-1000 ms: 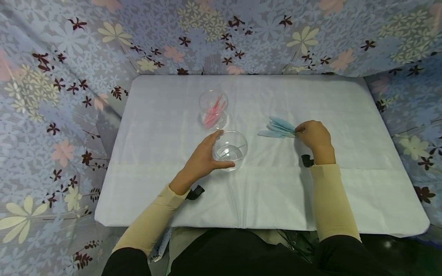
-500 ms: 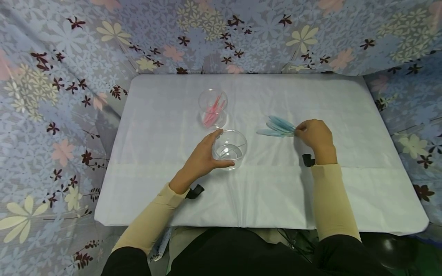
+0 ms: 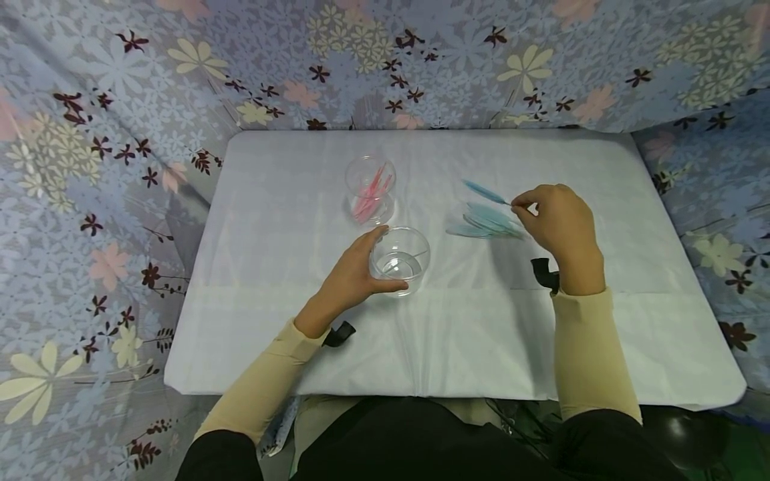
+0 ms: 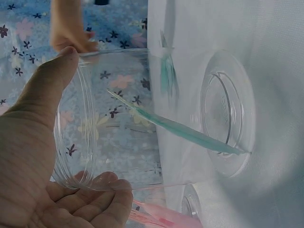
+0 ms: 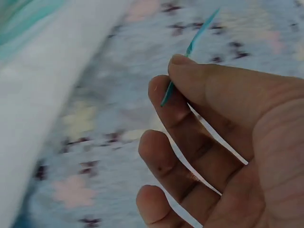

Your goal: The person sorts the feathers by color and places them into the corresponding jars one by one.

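My left hand [image 3: 351, 277] grips a clear round container [image 3: 400, 267], thumb on the near side and fingers on the far side. Inside it, one teal feather [image 4: 185, 134] leans at a slant in the left wrist view. Between thumb and forefinger, my right hand [image 3: 565, 224] pinches a single blue feather [image 3: 484, 192] by its quill end, seen also as a thin teal feather [image 5: 202, 33] in the right wrist view. The held feather is raised just beyond a small pile of pale blue feathers [image 3: 486, 222] on the table.
A second clear container [image 3: 368, 167] with pink feathers [image 3: 371, 200] stands behind the first one. White cloth covers the table [image 3: 283, 200]. Floral curtains [image 3: 385, 60] hang along the back and both sides.
My right hand has risen and moved slightly right and away from me, drawing one blue feather off the pile. The left hand and its container have stayed put.
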`<state>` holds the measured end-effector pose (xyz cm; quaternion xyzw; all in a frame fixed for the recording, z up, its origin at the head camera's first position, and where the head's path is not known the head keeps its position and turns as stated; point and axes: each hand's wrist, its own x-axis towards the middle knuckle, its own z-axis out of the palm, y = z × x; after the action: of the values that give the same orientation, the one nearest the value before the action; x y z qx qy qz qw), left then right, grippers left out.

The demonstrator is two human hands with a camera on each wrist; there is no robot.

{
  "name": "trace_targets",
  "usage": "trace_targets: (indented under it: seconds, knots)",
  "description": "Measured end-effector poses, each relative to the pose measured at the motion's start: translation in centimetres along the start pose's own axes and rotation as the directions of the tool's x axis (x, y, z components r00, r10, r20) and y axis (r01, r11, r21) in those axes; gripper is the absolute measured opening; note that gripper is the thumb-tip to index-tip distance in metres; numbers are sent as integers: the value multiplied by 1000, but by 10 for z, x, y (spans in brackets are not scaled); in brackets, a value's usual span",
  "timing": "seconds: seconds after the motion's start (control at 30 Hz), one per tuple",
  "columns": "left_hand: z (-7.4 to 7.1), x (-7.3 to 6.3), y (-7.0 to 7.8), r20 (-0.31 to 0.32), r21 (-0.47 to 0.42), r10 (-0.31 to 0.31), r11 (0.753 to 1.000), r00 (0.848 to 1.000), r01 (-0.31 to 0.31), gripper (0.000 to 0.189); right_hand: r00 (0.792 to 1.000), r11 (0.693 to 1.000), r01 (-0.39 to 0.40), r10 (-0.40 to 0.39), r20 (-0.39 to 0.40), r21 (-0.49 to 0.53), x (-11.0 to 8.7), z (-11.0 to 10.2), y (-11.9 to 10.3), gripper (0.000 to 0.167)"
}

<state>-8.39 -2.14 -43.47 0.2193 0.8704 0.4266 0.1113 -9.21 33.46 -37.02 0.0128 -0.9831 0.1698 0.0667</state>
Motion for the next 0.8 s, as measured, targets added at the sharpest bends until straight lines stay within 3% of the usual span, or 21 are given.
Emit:
trace_targets:
  seconds: [0.1,0.17,0.27,0.43,0.6,0.73,0.8]
  knots:
    - [0,0,0,3,5,-4,1000,1000,4,108,991,992,126,-127,-47,-7,-7,-10,-24,13]
    - [0,-1,0,3,6,-4,1000,1000,4,108,971,974,226,-226,-75,-10,-12,-14,-38,11]
    - [0,-1,0,4,4,2,1000,1000,-2,108,932,936,353,-352,-87,-3,-17,-18,-56,10]
    - [1,0,0,4,-2,-6,1000,1000,6,108,856,856,517,-516,-16,14,-22,-17,-83,9]
    - [2,-1,0,14,-18,-23,1000,1000,23,109,793,795,607,-606,67,5,-21,-2,-103,5]
    - [2,0,0,23,-9,-17,1000,1000,17,110,769,775,632,-624,137,-12,-15,9,-116,5]
    - [1,1,1,23,-5,-4,1000,1000,4,110,770,778,628,-613,176,-35,-11,14,-123,7]
